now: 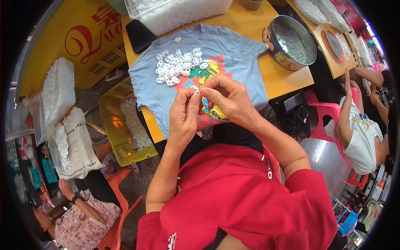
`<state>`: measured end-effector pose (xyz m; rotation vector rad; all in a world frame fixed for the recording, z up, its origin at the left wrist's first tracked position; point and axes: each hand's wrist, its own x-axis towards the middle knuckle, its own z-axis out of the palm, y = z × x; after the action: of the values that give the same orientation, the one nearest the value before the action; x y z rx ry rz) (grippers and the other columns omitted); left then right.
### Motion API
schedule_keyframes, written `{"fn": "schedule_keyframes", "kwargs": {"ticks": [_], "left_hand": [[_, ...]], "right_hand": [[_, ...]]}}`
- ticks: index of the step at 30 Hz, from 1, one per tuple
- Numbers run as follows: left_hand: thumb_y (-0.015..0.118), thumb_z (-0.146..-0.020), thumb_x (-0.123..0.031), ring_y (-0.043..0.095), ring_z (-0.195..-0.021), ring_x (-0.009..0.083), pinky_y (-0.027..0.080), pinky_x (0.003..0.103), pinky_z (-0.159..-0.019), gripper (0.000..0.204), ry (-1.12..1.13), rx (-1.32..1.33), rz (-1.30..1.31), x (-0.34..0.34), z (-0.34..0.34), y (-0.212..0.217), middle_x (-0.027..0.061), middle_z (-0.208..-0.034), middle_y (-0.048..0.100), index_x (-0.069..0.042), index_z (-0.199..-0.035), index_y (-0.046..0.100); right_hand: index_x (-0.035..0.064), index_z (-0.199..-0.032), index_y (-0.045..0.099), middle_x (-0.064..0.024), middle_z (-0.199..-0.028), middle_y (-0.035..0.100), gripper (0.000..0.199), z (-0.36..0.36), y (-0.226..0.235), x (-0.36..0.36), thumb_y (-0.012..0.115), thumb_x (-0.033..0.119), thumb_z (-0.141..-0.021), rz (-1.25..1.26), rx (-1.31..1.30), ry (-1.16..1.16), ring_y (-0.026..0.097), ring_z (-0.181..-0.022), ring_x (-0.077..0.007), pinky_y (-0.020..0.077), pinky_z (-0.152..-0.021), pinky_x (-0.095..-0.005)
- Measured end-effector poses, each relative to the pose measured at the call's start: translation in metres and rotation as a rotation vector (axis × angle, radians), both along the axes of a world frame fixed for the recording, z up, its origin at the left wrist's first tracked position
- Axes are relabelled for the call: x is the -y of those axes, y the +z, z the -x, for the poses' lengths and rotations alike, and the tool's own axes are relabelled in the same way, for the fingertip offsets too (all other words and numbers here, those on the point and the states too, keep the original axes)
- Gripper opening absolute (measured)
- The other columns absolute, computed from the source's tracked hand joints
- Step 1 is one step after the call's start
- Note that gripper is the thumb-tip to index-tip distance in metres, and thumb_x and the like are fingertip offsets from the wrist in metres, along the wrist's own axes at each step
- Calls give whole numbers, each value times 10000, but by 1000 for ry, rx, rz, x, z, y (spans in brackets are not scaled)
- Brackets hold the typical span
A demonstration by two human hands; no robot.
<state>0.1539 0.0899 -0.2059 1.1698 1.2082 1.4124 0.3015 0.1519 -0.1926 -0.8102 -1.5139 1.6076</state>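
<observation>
Left grip (pixel 185 111), right grip (pixel 230 100) pinching small piece (pixel 195 88) between them: bright white (outline mostly hidden).

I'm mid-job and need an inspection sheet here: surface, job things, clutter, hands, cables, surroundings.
Surface: yellow wooden table, partly covered by a light-blue printed fabric T-shirt.
Job's things: pile of small white rounded plastic pieces on the shirt; one small white plastic piece held over it.
Clutter: flat black rectangular object; translucent plastic bin full of white pieces; round printed tin of small grey parts.
Hands: left hand and right hand meet, fingers pinching that piece.
Cables: dark jumble below the table's right side; cannot confirm cables.
Surroundings: yellow plastic crate, left; person in patterned top, left; person in white top, right.
</observation>
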Motion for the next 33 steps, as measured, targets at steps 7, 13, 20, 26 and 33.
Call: {"fn": "schedule_keyframes", "kwargs": {"ticks": [7,13,20,26,33], "left_hand": [[485,-1010,-143,477,-645,57,401,216,-578,136,-34,1,-27,4,3,6,-1,-723,522,-21,-953,508],[478,-1008,-142,459,-631,58,377,224,-558,144,-56,-28,-29,8,2,11,-2,-721,524,-22,-932,503],[471,-997,-117,457,-608,79,371,243,-547,135,-97,-133,-123,12,4,17,23,-708,511,-21,-905,496],[460,-993,-97,469,-602,94,382,251,-538,117,-179,-112,-173,16,2,21,38,-716,512,-20,-910,489],[461,-999,-93,446,-594,82,365,236,-527,109,-118,8,-227,19,-10,19,28,-731,495,-25,-922,497]], "right_hand": [[-17,-962,599,-80,-836,613,147,-17,15,-23,617,125,-930,-556,239,104,610,-685,-170,484,-612,-303],[3,-910,568,-140,-849,603,106,-22,26,-25,632,81,-877,-790,362,249,604,-755,-339,483,-640,-389],[2,-861,532,-128,-789,559,122,-25,32,-26,621,83,-876,-872,355,340,572,-691,-331,463,-592,-404],[8,-826,520,-118,-766,531,129,-27,42,-20,630,74,-834,-955,240,385,541,-659,-314,448,-555,-395],[12,-819,514,-111,-816,568,131,-25,37,-16,637,57,-810,-985,160,321,546,-679,-292,453,-566,-380]]}}
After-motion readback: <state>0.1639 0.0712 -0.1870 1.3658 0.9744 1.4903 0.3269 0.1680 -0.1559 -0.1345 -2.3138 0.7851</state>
